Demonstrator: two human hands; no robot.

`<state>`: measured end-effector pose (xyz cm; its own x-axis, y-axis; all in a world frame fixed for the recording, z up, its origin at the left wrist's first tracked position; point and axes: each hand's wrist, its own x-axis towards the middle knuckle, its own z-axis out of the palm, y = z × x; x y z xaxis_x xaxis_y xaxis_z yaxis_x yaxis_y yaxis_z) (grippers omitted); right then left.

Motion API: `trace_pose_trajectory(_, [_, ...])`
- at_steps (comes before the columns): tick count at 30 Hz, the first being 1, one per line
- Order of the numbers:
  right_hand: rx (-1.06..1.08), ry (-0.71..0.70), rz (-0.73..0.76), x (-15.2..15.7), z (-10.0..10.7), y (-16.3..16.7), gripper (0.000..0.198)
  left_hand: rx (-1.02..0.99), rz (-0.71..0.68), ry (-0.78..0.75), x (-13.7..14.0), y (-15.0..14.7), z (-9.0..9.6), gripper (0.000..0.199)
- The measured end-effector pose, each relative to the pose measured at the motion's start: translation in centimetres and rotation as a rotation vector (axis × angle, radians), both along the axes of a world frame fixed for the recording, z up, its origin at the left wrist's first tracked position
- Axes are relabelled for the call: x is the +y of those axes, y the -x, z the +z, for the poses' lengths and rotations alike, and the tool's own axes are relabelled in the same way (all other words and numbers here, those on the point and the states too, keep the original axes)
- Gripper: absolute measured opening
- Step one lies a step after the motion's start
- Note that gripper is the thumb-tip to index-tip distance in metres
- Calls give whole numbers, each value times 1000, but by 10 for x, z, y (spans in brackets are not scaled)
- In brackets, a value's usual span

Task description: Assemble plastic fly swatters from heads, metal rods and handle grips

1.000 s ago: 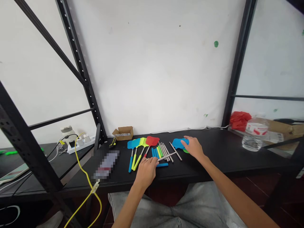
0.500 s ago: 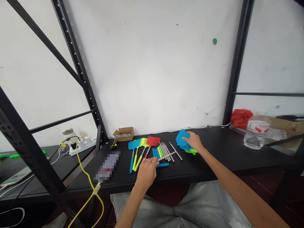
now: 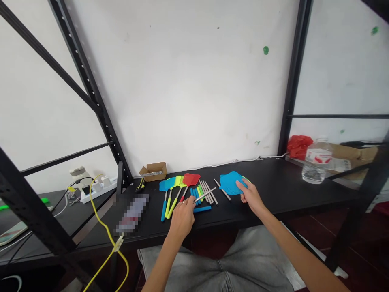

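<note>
My right hand [image 3: 249, 194] holds a blue swatter head [image 3: 231, 183] lifted off the black table [image 3: 273, 182], just right of the loose metal rods [image 3: 209, 191]. My left hand [image 3: 182, 217] pinches one thin metal rod [image 3: 205, 195], which points up and to the right. Beside it lie three finished fly swatters: blue [image 3: 166, 185], yellow-green [image 3: 178, 182] and red [image 3: 191, 179]. Short blue and green handle grips [image 3: 197, 192] rest between the swatters and the rods. One blue grip [image 3: 202, 209] lies crosswise near my left fingers.
A small cardboard box [image 3: 153, 171] stands at the back left. A yellow cable [image 3: 105, 231] hangs off the table's front left, near a power strip [image 3: 99, 187]. A water bottle [image 3: 314, 162] and red bag [image 3: 299, 146] sit at the right. Black shelf posts frame both sides.
My right hand picked the blue swatter head off the pile and drew it toward me. My left hand raised the metal rod's tip slightly.
</note>
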<state>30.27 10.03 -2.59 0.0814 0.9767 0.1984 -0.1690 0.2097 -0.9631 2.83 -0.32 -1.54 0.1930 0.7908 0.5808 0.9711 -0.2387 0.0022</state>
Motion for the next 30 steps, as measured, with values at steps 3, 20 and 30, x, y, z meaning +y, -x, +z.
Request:
trace_pose_trajectory(3, [77, -51, 48, 1, 0, 0, 42, 2, -23, 20, 1, 1, 0, 21])
trace_pose_trajectory(20, [-114, -83, -18, -8, -2, 18, 72, -9, -57, 52, 0, 1, 1, 26])
trace_pose_trajectory(30, [-519, -368, 75, -47, 19, 27, 43, 14, -116, 47, -1, 2, 1, 26])
